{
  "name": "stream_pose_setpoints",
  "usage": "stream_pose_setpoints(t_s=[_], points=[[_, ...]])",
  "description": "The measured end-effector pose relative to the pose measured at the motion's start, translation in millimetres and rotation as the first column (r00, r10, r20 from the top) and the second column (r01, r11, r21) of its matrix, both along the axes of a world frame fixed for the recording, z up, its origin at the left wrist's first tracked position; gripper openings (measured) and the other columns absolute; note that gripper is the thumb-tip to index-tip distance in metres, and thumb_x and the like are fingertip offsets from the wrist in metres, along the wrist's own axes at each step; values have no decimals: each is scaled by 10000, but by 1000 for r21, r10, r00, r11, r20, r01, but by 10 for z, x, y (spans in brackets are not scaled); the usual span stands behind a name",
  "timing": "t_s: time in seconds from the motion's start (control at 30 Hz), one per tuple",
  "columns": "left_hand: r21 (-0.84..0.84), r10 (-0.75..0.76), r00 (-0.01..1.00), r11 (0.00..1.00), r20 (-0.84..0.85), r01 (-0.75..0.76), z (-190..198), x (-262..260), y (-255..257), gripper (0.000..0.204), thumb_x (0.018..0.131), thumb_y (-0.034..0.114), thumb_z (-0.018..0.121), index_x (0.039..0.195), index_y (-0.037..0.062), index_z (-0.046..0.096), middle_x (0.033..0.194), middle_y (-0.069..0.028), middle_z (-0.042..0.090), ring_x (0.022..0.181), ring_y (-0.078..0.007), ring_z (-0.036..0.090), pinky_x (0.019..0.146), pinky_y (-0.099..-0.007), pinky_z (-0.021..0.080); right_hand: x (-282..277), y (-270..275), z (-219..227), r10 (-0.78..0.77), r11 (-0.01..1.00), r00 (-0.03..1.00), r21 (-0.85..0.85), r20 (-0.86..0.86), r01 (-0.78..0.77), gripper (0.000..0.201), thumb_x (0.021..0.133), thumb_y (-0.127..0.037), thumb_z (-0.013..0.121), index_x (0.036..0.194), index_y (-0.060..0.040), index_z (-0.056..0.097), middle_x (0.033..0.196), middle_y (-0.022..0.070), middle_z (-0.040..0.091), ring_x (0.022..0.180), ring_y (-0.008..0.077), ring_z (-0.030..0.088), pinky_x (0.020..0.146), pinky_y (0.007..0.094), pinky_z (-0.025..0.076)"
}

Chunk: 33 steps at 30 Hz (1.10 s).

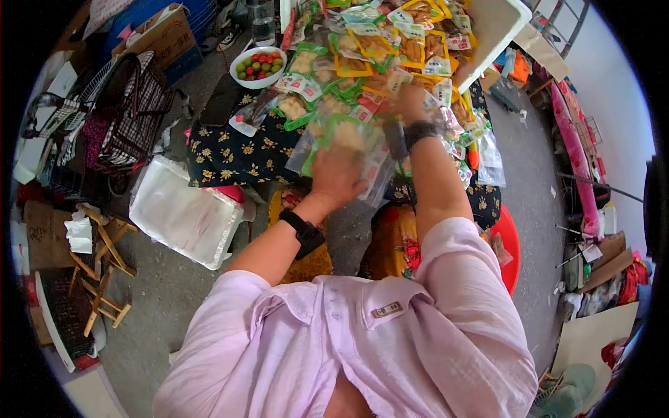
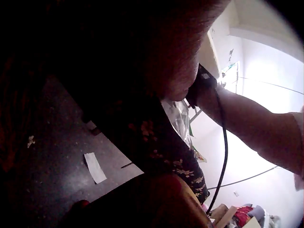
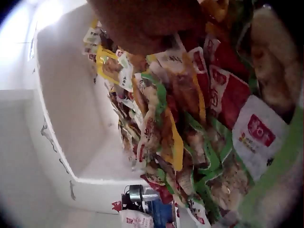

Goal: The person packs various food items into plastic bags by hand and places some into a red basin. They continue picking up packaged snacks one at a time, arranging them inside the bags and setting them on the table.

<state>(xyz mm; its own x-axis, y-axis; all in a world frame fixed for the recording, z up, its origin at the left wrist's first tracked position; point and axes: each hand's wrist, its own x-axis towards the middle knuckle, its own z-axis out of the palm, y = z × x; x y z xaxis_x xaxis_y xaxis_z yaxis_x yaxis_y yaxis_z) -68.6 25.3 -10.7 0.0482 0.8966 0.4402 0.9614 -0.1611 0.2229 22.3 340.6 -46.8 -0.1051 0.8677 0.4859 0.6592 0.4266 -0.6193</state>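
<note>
Many small food packets with green, yellow and red edges [image 1: 369,49] lie heaped on a dark floral cloth [image 1: 237,153]. The left hand [image 1: 338,174] rests at a clear plastic bag [image 1: 380,167] with a green-edged packet [image 1: 347,134] at its fingertips; whether the bag holds that packet is unclear. Over the heap, the right hand [image 1: 412,104] reaches down, its fingers hidden or blurred. In the right wrist view that hand [image 3: 152,23] is right against a yellow-edged packet [image 3: 178,90]. The left wrist view is mostly dark, with the left hand [image 2: 183,57] partly visible.
A white foam box [image 1: 498,42] lies behind the heap, its opening facing the packets. To the left are a bowl of red and green fruit [image 1: 259,67], a glass [image 1: 263,28] and a foam lid [image 1: 185,209]. A red round tub [image 1: 507,244] is at the right.
</note>
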Motion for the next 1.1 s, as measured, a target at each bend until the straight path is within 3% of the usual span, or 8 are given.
stream_pose_setpoints(t_s=[0.17,0.33,0.53,0.77,0.83,0.87,0.97,1.1], points=[[87,-35,999,996,10,34,-21,5,2,379,667,370,533,936,102,540,1044,-136,456,1004,-322,382,840,-470,239,-111,-711,694,-66,949,973,316,219,-6,227,640,-137,557,819,0,533,763,184,536,728,319,519,604,385,412],[175,-20,1000,984,-8,21,-131,-13,21,371,676,371,525,931,102,537,1022,-157,459,994,-328,387,827,-478,250,-477,-506,337,251,900,503,-8,827,-436,350,680,-231,558,944,-9,502,891,182,529,819,320,504,666,418,400],[211,-42,999,976,-32,48,-95,4,15,361,684,375,513,893,82,542,981,-170,464,974,-335,395,804,-486,257,-938,-690,274,141,951,977,-295,160,-89,401,701,-267,562,978,14,490,971,201,518,926,330,483,739,424,383],[250,-22,999,968,-29,28,-153,-4,21,335,686,367,509,872,91,548,995,-154,460,956,-323,402,795,-480,258,-659,-689,396,70,744,691,-424,-719,-517,321,640,-229,618,847,8,557,833,187,560,775,317,549,685,365,429],[215,-16,999,976,-28,21,-153,-5,27,335,685,373,509,881,104,550,1009,-140,459,957,-316,399,801,-476,256,-374,-716,558,362,932,905,-63,224,-358,277,625,-184,619,844,-21,569,834,158,563,781,319,543,708,368,424],[197,-12,1000,980,-27,17,-154,0,31,335,685,376,509,885,110,551,1015,-134,459,958,-312,398,804,-474,255,-236,-748,655,205,898,699,152,685,-412,262,617,-161,619,843,-36,575,834,143,565,785,320,541,720,369,421],[-19,32,999,999,-8,-32,26,39,13,342,674,378,519,905,129,550,1023,-113,462,972,-299,390,817,-465,253,32,-642,641,469,882,860,-60,201,-467,266,598,-185,625,839,-77,592,856,115,572,875,261,503,721,340,414],[-35,22,1000,999,5,-22,42,38,14,355,655,374,538,920,138,548,1024,-105,463,980,-288,384,830,-457,253,350,-667,765,110,920,614,154,782,-361,258,597,-183,607,847,-122,599,889,99,565,955,255,462,809,334,386]])
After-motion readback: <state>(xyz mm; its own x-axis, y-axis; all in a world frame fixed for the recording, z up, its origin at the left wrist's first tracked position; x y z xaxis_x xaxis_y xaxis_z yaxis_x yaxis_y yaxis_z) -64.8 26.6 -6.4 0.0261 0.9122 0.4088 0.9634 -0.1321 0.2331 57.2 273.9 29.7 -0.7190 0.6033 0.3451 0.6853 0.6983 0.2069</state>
